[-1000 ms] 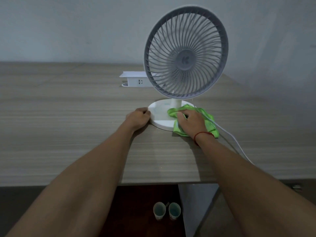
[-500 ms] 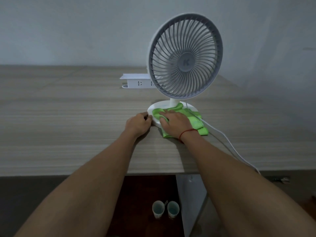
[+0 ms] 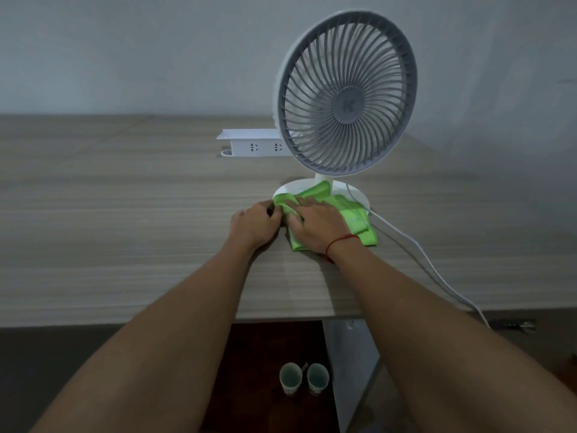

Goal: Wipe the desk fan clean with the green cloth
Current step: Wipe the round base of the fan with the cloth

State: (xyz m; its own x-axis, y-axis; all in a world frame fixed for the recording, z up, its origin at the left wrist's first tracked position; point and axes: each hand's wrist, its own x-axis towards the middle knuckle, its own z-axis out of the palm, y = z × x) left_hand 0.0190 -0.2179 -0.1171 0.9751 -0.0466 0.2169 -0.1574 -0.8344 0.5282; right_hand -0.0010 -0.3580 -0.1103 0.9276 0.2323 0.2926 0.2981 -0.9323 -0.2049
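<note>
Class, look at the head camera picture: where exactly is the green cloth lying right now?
The green cloth lies right of centre, draped over the fan's white base, pressed down by the right hand.

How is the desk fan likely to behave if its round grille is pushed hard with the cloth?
The desk fan looks top-heavy: a wide grille on a thin neck, so it may tip backward. Its round base is flat, so it might slide instead. That may be why the left hand braces the base edge.
</note>
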